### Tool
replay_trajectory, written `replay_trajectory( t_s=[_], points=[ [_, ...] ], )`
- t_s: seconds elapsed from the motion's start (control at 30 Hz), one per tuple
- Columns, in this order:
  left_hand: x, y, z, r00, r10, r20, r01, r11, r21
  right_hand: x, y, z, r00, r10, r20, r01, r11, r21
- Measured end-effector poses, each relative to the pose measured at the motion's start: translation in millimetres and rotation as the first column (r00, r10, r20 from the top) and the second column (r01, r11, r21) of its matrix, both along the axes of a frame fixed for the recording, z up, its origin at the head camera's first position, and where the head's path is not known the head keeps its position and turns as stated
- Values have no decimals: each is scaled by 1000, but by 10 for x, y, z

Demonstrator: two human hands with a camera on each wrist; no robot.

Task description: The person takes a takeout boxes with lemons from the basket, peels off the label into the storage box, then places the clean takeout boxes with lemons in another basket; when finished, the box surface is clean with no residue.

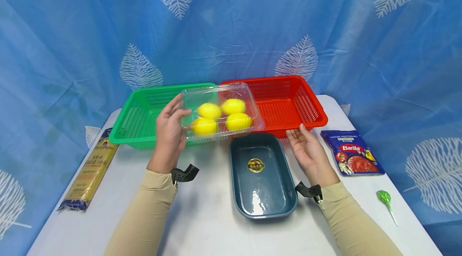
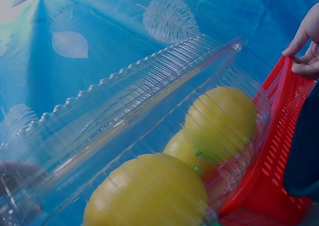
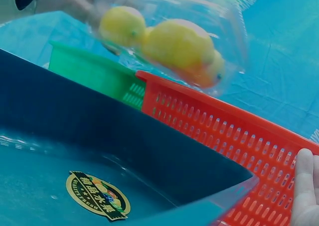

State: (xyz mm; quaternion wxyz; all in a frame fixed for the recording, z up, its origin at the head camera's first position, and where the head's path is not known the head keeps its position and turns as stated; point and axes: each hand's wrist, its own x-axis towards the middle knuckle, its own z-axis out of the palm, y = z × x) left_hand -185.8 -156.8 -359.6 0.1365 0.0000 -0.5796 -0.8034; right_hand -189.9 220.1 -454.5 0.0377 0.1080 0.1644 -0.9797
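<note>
My left hand (image 1: 171, 129) holds up a clear plastic clamshell box (image 1: 257, 113) by its left end, with its thumb over the near side. Inside the box lie several yellow lemons (image 1: 233, 106), seen close up in the left wrist view. The box overlaps the green basket (image 1: 135, 140) and the red basket (image 1: 320, 120) in the head view. My right hand (image 1: 306, 147) is turned palm up, its fingertips touching the red basket's front rim. A dark blue-grey tray (image 1: 260, 189) with a gold fruit sticker stands between my forearms.
A long pasta packet (image 1: 88, 169) lies at the table's left edge. On the right lie a blue Barilla sauce pouch (image 1: 351, 153) and a green lollipop (image 1: 384, 197). A blue curtain (image 1: 231, 15) with white leaf prints hangs behind the white table (image 1: 202, 216).
</note>
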Motion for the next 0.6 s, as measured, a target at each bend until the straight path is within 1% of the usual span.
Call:
replay_trajectory(
  t_s=[0.13, 0.33, 0.6],
  points=[
    [-121, 98, 15, 1000, 3, 15, -3, 1000, -5, 5, 2, 4, 1000, 2, 1, -2, 1000, -3],
    [-284, 252, 29, 999, -16, 33, 17, 1000, -22, 12, 2, 0, 1000, 5, -12, -5, 1000, -8],
    [-513, 463, 35, 999, -31, 18, 31, 999, -26, 7, 4, 7, 1000, 5, 5, -5, 1000, 13]
  ],
)
